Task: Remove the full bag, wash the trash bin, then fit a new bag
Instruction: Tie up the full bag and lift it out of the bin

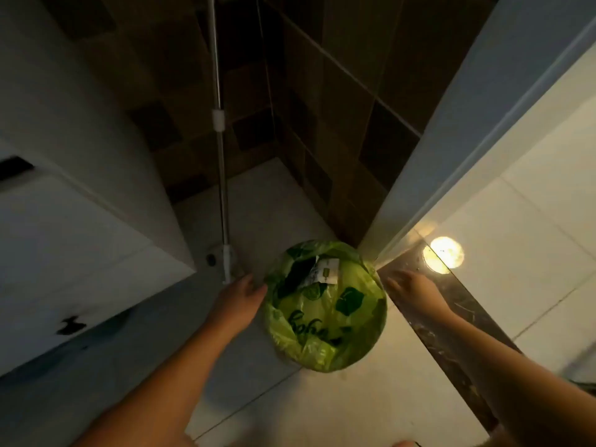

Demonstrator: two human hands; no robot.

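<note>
Pale floor tiles (322, 411) carry a round trash bin (325, 306) lined with a green bag (322, 350), the left hand (240, 296) touching its rim with relaxed fingers, the right hand (411, 290) spread just beside it, a mop pole (222, 175) behind.

You see the bin (325, 356) upright at lower centre of frame, lined with a green printed bag (322, 317) holding scraps.
</note>
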